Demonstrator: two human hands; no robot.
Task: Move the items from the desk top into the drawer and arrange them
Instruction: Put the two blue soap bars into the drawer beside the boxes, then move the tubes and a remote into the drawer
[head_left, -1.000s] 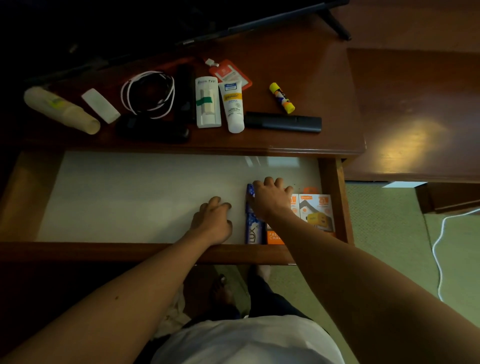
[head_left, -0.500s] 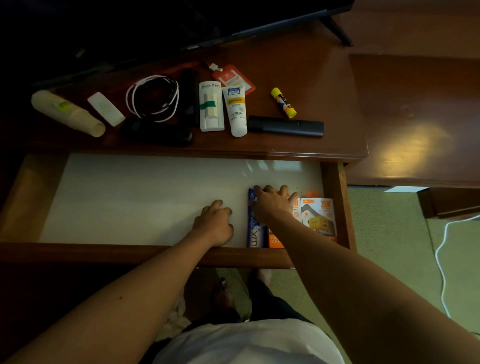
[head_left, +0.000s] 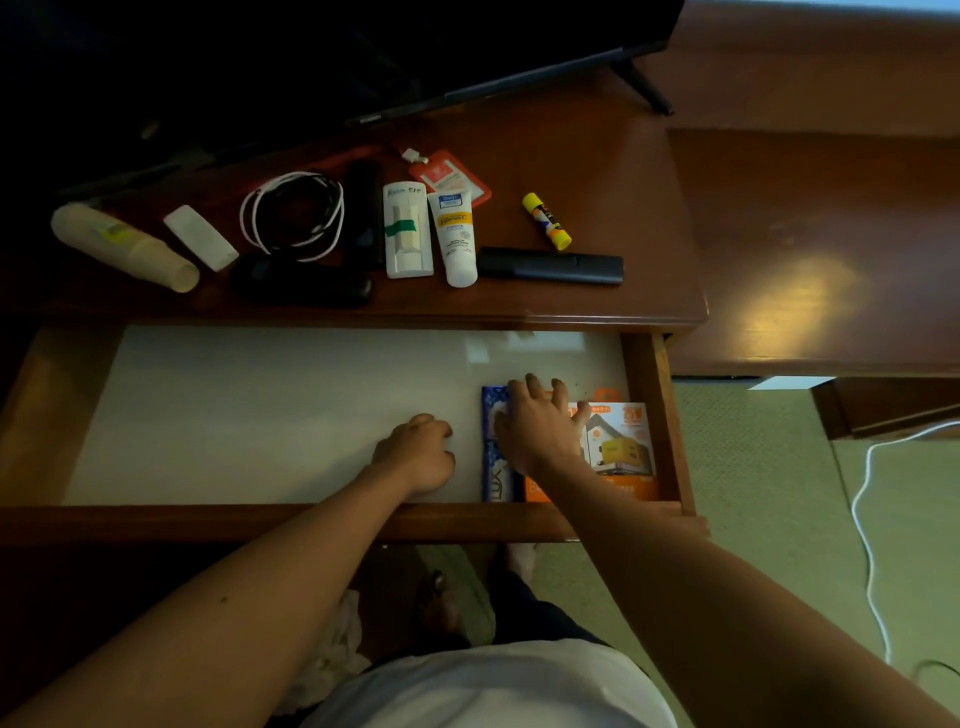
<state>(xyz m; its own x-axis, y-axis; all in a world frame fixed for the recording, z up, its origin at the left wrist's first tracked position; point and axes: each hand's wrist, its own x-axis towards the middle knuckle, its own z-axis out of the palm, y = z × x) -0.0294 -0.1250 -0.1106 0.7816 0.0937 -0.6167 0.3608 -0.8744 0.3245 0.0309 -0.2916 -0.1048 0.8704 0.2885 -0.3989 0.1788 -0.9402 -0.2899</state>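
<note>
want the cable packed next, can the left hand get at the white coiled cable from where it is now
Probably yes. The left hand rests empty on the drawer floor, and the white coiled cable lies uncovered on the desk top just beyond it, nothing stacked on it or standing between.

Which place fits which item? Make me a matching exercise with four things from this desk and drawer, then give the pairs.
Things:
1. glue stick
2. blue soap box
3. white cable coil
4. black remote

Places:
A. in the drawer, under the right hand's fingers
B. desk top, just right of the white tube
C. desk top, farthest right, lying alone
D. desk top, left of the white box with green tape

Pairs: 1-C, 2-A, 3-D, 4-B
</note>
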